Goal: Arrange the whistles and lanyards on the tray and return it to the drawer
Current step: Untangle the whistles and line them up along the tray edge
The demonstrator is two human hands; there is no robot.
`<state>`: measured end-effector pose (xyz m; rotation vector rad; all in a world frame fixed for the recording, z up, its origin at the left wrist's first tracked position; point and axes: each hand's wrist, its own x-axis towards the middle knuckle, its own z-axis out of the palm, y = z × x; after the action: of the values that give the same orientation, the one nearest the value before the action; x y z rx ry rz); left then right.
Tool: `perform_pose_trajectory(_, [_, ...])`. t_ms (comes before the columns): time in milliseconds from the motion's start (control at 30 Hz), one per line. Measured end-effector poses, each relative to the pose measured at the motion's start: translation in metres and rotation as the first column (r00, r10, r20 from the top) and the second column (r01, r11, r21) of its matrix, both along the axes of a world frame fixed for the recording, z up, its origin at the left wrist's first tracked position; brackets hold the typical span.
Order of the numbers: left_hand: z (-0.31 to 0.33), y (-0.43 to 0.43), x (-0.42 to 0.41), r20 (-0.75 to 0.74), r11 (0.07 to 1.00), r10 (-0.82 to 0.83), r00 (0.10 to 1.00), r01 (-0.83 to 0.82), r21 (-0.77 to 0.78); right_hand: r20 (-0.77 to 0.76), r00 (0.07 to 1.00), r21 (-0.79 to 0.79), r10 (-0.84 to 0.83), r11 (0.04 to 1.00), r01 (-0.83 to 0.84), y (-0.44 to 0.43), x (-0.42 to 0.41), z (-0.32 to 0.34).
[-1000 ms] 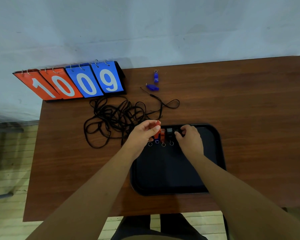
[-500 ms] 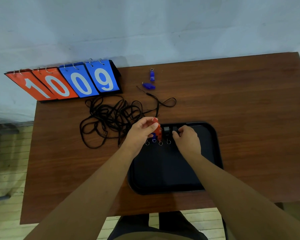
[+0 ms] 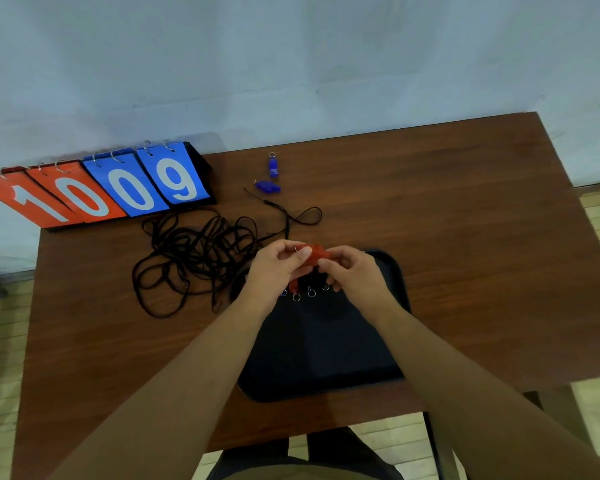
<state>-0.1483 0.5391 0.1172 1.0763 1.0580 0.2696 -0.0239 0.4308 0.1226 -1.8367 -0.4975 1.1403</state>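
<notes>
Two blue whistles lie on the table [image 3: 465, 237] beyond the tray [image 3: 343, 358]: the far blue whistle [image 3: 273, 168] and the near blue whistle [image 3: 268, 186], close together and well apart from the hands. One red whistle [image 3: 315, 256] is held above the tray's far edge, between both hands. The left hand [image 3: 272, 271] pinches its ringed end with curled thumb and fingers; the right hand [image 3: 355, 275], fingers likewise curled, pinches the other end. Beneath the hands a row of whistles rests on the one black tray. Four key rings [image 3: 296, 297] and a second red body [image 3: 293, 287] show, while the remaining bodies are hidden. One tangle of black lanyards [image 3: 194, 254] lies on the table just left of the tray; its cords cannot be counted. One flip scoreboard [image 3: 118, 192] stands at the far left corner, showing four cards: two orange (1, 0) and two blue (0, 9).
</notes>
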Motion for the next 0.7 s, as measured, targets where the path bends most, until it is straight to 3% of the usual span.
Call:
perform_pose_trajectory(367, [-0.003,-0.013,0.02,-0.101,0.96,-0.232,0.967,0.245,0.136,-0.131,0.968,0.068,-0.213,0.972,0.224,-0.019,0.017,0.0])
perform_pose_trajectory(533, [-0.005,-0.017,0.025,-0.2,0.881,-0.351,0.915,0.395,0.261,-0.195,0.933,0.021,-0.302,0.95,0.312,-0.019,0.025,-0.005])
perform_pose_trajectory(600, [-0.009,-0.015,0.025,-0.29,0.833,-0.342,0.894,0.431,0.347,-0.159,0.936,-0.002,-0.315,0.948,0.319,-0.019,0.031,-0.009])
perform_pose_trajectory(700, [-0.022,-0.007,0.018,-0.463,0.711,-0.266,0.846,0.496,0.498,0.064,0.978,-0.08,-0.198,0.976,0.203,-0.021,0.037,-0.02])
